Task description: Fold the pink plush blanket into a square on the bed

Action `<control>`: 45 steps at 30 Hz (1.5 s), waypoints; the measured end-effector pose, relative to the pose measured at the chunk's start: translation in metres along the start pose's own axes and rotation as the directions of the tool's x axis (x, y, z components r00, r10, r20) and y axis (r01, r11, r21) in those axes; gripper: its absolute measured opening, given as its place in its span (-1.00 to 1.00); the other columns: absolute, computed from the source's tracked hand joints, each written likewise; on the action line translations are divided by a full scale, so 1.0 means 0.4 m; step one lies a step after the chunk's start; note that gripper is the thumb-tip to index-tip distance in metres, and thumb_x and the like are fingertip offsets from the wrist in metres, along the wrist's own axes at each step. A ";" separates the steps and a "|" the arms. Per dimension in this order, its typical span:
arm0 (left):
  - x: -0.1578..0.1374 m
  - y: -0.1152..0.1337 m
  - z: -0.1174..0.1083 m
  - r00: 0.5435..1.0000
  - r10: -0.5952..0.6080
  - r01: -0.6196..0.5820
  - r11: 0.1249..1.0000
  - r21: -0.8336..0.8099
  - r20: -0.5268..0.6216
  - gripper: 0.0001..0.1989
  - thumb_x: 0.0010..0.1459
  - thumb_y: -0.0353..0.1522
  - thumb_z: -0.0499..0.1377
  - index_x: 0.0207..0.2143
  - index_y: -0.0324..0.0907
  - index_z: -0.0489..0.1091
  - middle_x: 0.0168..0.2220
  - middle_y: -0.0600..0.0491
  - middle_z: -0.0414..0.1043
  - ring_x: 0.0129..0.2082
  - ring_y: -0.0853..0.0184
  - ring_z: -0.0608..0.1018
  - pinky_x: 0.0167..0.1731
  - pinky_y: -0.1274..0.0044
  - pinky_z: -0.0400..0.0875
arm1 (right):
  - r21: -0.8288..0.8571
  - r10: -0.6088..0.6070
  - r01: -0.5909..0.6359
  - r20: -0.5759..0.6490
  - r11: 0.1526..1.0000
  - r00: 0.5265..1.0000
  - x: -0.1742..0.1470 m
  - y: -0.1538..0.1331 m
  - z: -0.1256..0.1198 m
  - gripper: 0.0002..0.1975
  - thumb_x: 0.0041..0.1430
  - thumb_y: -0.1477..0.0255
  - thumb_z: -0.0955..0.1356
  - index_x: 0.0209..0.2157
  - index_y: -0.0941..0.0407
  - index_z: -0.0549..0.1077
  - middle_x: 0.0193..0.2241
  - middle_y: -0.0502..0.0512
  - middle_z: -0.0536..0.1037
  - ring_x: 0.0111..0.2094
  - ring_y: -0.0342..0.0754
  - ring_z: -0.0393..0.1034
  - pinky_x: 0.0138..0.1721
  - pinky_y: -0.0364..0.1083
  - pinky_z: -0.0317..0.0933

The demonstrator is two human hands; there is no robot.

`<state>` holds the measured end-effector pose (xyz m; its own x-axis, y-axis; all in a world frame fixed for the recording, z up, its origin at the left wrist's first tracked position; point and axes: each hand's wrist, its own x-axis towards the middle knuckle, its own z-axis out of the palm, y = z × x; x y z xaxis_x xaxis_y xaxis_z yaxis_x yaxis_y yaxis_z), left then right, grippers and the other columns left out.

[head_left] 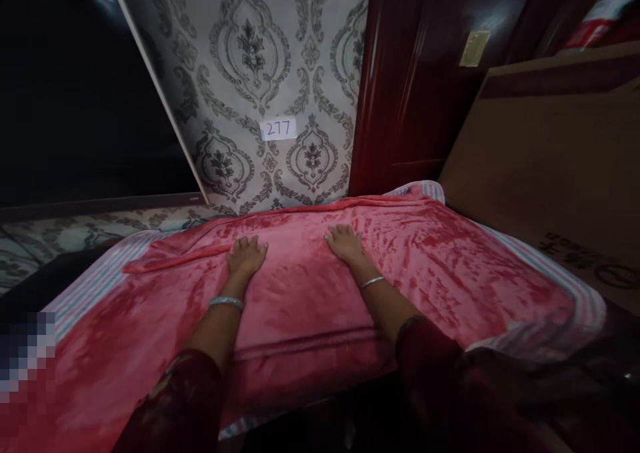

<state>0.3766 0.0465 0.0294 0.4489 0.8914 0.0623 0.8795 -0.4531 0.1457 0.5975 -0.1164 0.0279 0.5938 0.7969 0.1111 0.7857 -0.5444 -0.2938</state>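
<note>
A plush red-pink blanket [305, 286] lies spread over a flat surface, its pile showing lighter and darker streaks. My left hand [246, 255] rests palm down on it, left of the middle, fingers extended. To the right, my right hand [345, 241] also presses flat on the blanket with the fingers spread. Neither hand grips the fabric. Along the far left, one edge of the blanket forms a raised fold. Beneath it, a striped cloth [545, 256] in white, pink and blue-grey shows at the right, left and front edges.
A large dark screen [85, 93] stands at the left, behind the blanket. Patterned wallpaper [250, 53] carries a paper label [278, 128] reading 277. At the right are a dark red wooden panel [400, 73] and a big cardboard box [555, 159] close to the blanket's edge.
</note>
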 end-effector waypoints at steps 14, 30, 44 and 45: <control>-0.008 -0.016 0.018 0.999 -0.042 0.043 0.995 -0.092 0.013 -0.38 0.41 -0.19 -0.23 0.44 -0.09 0.10 0.49 -0.13 -0.01 0.48 0.02 0.05 0.28 -0.02 0.22 | 0.023 0.009 -0.008 -0.024 1.000 1.000 0.013 0.056 0.074 -0.43 0.49 0.18 0.06 0.40 0.00 0.23 0.44 0.13 0.16 0.41 0.24 0.02 0.33 0.35 -0.01; -0.226 0.082 -0.020 0.918 0.380 -0.389 0.918 -0.071 -0.113 -0.59 0.42 -0.29 0.00 0.22 -0.17 0.40 0.29 -0.12 0.37 0.31 0.16 0.34 0.38 0.20 0.06 | -0.005 0.002 -0.002 -0.018 1.000 1.000 0.008 0.052 0.070 -0.43 0.49 0.18 0.05 0.41 -0.01 0.22 0.44 0.14 0.16 0.40 0.22 0.03 0.32 0.33 0.03; -0.518 0.149 0.206 0.557 0.789 -0.792 0.598 0.122 -0.259 -0.42 0.39 -0.14 0.07 0.39 -0.04 0.19 0.42 -0.14 0.16 0.40 0.00 0.23 0.34 0.04 0.06 | 0.112 -0.730 0.724 0.192 0.681 0.656 -0.066 0.028 0.067 -0.44 0.50 0.16 0.15 0.45 -0.14 0.11 0.48 0.04 0.01 0.50 0.13 -0.27 0.43 0.30 -0.29; -0.518 0.148 0.211 0.554 0.788 -0.791 0.598 0.126 -0.268 -0.43 0.38 -0.15 0.08 0.38 -0.03 0.20 0.42 -0.12 0.17 0.40 0.01 0.24 0.35 0.06 0.04 | 0.101 -0.727 0.725 0.211 0.681 0.654 -0.053 0.024 0.069 -0.43 0.49 0.12 0.15 0.46 -0.15 0.08 0.49 0.04 -0.02 0.50 0.14 -0.28 0.42 0.32 -0.31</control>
<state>0.3489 -0.1661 -0.0581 0.8994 0.1390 0.4144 0.1910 -0.9778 -0.0865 0.5876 -0.1313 -0.0035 -0.2194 0.9719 0.0856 0.9484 0.2330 -0.2152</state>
